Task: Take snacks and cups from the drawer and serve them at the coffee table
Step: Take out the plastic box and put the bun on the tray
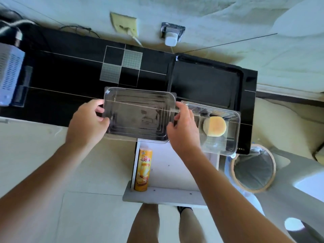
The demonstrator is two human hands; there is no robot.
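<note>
Risk: clear lid, gripped at both short ends by left hand and right hand above open drawer, may flex and slip. Bun sits in clear tray overhanging cabinet edge; a nudge could tip it. Crisp can lies in drawer.

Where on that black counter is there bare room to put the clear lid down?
Bare stretch: the black counter between the white device and clear lid. Crowded right: black tray, clear container holding a bun.
</note>
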